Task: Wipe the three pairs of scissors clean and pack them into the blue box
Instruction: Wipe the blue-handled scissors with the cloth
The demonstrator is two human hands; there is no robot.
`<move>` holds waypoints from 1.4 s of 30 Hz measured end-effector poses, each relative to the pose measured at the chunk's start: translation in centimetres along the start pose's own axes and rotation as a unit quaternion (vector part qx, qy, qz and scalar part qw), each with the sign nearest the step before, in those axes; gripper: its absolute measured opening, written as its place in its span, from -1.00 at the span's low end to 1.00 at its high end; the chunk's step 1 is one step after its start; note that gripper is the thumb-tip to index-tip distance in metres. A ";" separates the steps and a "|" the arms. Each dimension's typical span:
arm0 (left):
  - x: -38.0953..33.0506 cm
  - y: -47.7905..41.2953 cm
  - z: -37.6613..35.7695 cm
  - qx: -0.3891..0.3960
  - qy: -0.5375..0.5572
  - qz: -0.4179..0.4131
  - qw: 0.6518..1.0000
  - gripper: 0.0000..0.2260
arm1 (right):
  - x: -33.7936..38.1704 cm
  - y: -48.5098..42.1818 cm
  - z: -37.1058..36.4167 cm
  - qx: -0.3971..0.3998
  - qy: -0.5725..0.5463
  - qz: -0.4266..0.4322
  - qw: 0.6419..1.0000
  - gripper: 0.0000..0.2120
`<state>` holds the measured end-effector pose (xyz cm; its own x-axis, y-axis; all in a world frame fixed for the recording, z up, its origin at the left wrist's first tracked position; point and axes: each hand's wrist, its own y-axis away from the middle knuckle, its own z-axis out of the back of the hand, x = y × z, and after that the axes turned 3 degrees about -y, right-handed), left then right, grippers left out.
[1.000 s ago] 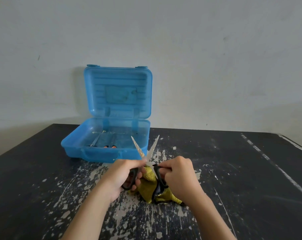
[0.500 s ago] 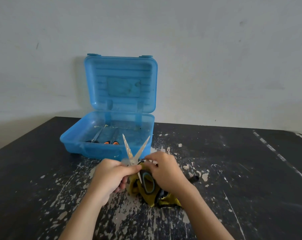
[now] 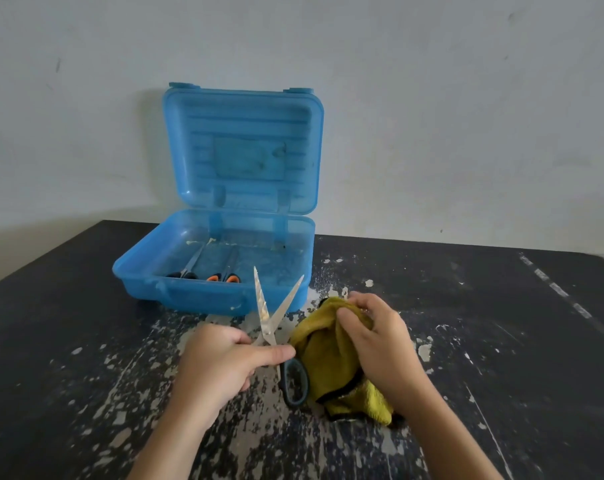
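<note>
Translucent plastic box (image 3: 203,299), fuzzy cloth (image 3: 328,355), metal scissor blades (image 3: 271,317)

Inside box (image 3: 203,299), front left: two pairs of scissors (image 3: 224,278). Before box: third pair (image 3: 280,311). Before box's right corner: cloth (image 3: 324,351).

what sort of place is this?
Likely a home or workshop corner, not a lab: worn black table with flaking paint, bare whitish wall behind, open blue box on it.

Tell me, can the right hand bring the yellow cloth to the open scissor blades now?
Probably yes. The right hand grips the yellow cloth just beside the scissors, whose spread blades the left hand holds up, and nothing stands between them.
</note>
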<state>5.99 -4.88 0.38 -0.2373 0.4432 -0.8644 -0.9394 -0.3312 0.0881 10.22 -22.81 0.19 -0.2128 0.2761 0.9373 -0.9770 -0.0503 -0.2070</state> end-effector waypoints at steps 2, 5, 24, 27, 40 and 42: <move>0.0 0.1 -0.1 0.011 -0.010 0.004 1.000 -0.50 | 0.4 0.5 -0.1 -0.013 -0.080 -0.017 0.997 -0.93; 0.1 0.2 -0.4 0.011 -0.046 -0.004 0.999 -0.43 | 0.6 0.9 -0.5 -0.039 -0.130 0.014 0.991 -0.90; -1.3 2.1 -1.5 -0.062 -0.186 -0.113 0.974 -0.44 | -1.4 1.6 -4.0 -0.048 0.201 0.311 0.928 -0.72; -1.2 2.1 -1.6 -0.047 -0.210 -0.107 0.971 -0.47 | -2.2 0.2 -2.9 -0.095 0.225 0.279 0.929 -0.79; -1.2 1.8 -1.6 -0.029 -0.178 -0.101 0.978 -0.50 | -1.7 2.4 -3.4 -0.082 0.172 0.282 0.940 -0.80; -1.2 2.0 -1.2 -0.030 -0.198 -0.118 0.973 -0.55 | -2.2 1.7 -3.4 -0.101 0.188 0.276 0.937 -0.79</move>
<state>4.67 -7.14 1.00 -0.1051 0.7943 -0.5983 -0.9661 -0.2242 -0.1279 9.02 -20.23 -3.17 -0.6299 0.5827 0.5135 -0.6887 -0.1135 -0.7161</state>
